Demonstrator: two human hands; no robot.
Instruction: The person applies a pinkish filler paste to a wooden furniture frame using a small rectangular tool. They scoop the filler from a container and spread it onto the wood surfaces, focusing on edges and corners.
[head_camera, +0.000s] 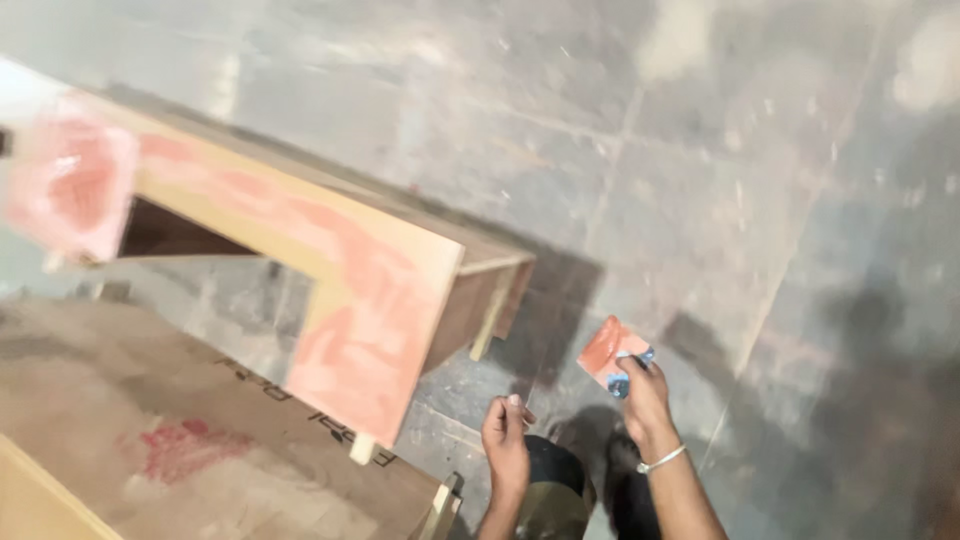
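My right hand (645, 392) grips a small flat card-like scraper (610, 352) smeared with reddish-pink paste; a thin bracelet circles that wrist. My left hand (506, 432) is curled shut just left of it, above a dark round container (555, 478) near the bottom edge; whether it touches the container I cannot tell. To the left stands a wooden frame-like piece (370, 300) with a cut-out opening, its face coated in patches of the same pink paste.
A brown plywood sheet (180, 420) with a red stain lies at lower left, with a pale board edge (40, 500) at the corner. Dusty grey tiled floor (720, 180) fills the rest of the view.
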